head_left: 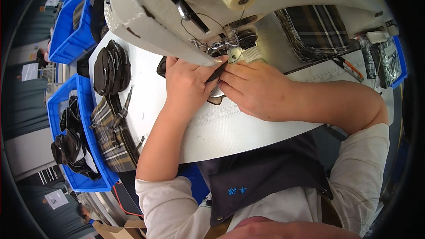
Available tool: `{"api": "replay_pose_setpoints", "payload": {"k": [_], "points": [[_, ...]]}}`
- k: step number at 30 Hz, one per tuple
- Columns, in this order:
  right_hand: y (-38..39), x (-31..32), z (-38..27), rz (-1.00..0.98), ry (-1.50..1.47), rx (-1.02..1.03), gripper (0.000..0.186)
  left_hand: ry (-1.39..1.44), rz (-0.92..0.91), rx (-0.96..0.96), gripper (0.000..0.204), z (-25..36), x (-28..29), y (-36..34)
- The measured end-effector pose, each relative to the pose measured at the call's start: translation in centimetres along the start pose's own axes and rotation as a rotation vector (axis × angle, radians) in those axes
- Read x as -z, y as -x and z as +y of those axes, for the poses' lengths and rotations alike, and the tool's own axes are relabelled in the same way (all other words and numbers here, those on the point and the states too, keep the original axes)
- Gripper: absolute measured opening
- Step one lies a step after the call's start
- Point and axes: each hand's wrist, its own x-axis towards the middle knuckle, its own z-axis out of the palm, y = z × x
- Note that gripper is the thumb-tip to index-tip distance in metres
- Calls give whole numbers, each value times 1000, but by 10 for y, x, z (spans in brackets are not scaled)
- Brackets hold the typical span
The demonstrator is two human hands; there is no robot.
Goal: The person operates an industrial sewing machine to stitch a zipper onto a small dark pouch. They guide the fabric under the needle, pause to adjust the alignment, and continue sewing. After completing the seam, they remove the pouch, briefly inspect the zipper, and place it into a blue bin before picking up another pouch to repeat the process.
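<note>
Pressing at the dark fabric piece [217, 73] under the head of the sewing machine [133, 13], the left hand [188, 79] and right hand [256, 88] sit close together; whether the fingers pinch it or only flatten it, I cannot tell. Stitching on this piece looks under way and unfinished, though the hands hide the seam. Left of the sewing machine, the piled dark pouches [111, 68] and those in the blue bin [87, 106] seem further along; to its right, the plaid cloth stack [314, 31] appears unsewn.
</note>
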Motion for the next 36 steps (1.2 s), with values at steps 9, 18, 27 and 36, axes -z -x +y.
{"api": "replay_pose_setpoints", "payload": {"k": [9, 18, 27, 36], "points": [[-1, -1, -2, -88, -81, -35, 42, 54, -25, -16, 37, 2, 8, -2], [0, 0, -4, -73, -78, -61, 43, 152, 3, -41, 42, -1, 4, 0], [-1, -1, -5, -58, -19, -62, 42, 106, -90, -56, 47, 0, 15, 0], [-3, 8, -2, -95, 12, -34, 39, 90, -150, 47, 49, 10, 15, 5]]}}
